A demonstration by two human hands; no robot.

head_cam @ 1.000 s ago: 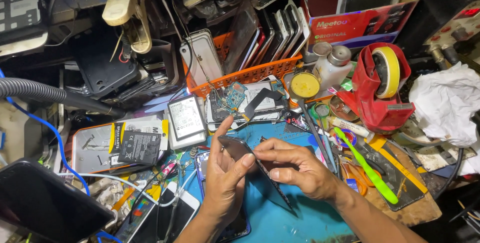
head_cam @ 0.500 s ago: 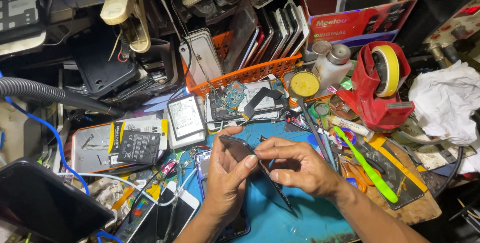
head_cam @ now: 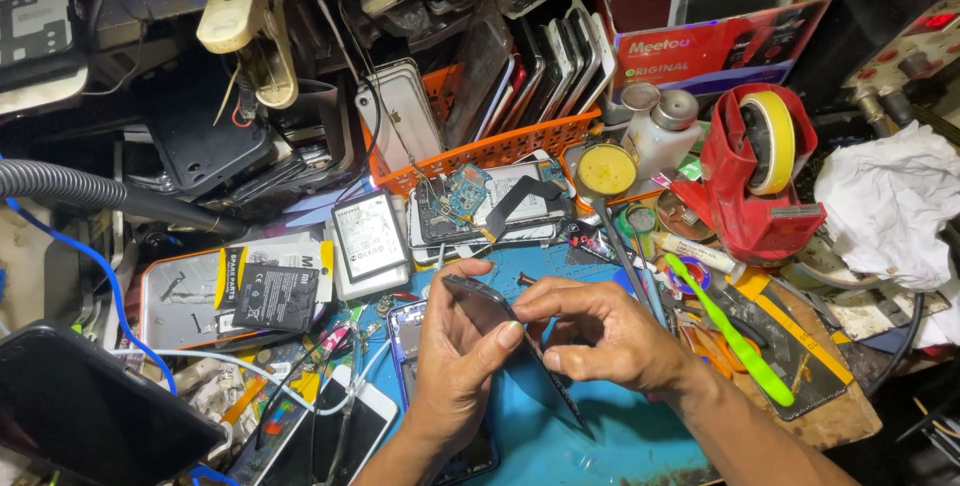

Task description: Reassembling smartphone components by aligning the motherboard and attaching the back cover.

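My left hand (head_cam: 458, 356) grips a dark phone (head_cam: 478, 298) by its edge and holds it tilted on its side above a blue work mat (head_cam: 610, 441). My right hand (head_cam: 600, 331) is curled against the phone's right side, its fingertips pinched at the edge near the top. A thin dark part (head_cam: 562, 394) of the phone runs down under the right hand toward the mat. Whether the right hand holds a small tool I cannot tell.
An opened phone with a bare circuit board (head_cam: 480, 208) lies just behind the hands. An orange basket (head_cam: 500, 146) holds several phones. A red tape dispenser (head_cam: 755, 171), a green toothbrush (head_cam: 735, 341), a battery (head_cam: 368, 236), a white cloth (head_cam: 885, 201) and a grey hose (head_cam: 90, 191) crowd the bench.
The hands have barely moved; the left thumb has shifted slightly along the phone's edge while the right fingertips stay pinched at it.
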